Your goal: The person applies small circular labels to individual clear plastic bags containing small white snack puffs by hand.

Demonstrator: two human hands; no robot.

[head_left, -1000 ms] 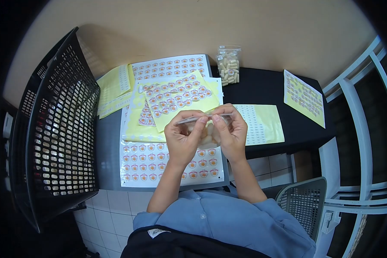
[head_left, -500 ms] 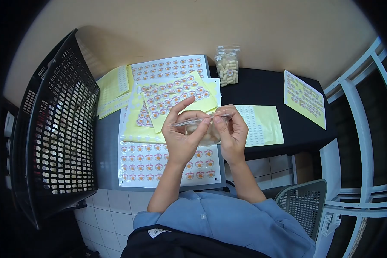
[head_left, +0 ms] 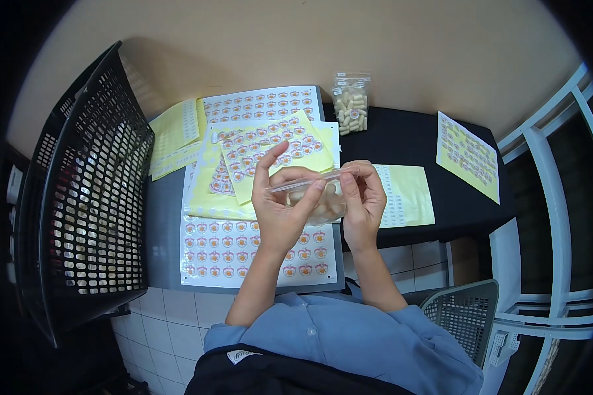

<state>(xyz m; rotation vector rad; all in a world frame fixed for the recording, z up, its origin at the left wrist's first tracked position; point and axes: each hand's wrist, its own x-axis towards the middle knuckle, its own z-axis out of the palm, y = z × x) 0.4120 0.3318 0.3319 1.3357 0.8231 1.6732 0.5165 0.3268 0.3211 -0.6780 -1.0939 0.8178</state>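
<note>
Between my two hands is a small clear zip bag [head_left: 324, 209] with pale capsules inside. My left hand [head_left: 280, 204] pinches the bag's top edge with the thumb, its index finger raised. On the other end of that edge, my right hand [head_left: 362, 204] is closed with thumb and fingers. Beneath and beyond the hands lie sticker sheets [head_left: 280, 141] with round pink and orange labels. A similar filled zip bag [head_left: 351, 105] stands upright by the wall, with a round label on its front.
A tall black perforated basket [head_left: 99, 191] rises at the left. Yellow-backed label sheets [head_left: 412, 191] lie on the black-covered table [head_left: 402, 131]; another sticker sheet [head_left: 468, 155] is at its right end. White metal rails [head_left: 550, 191] and a grey mesh chair [head_left: 464, 316] are at right.
My right hand has shifted slightly right along the bag's top edge, away from the left thumb. More of the capsules now shows between my hands.
</note>
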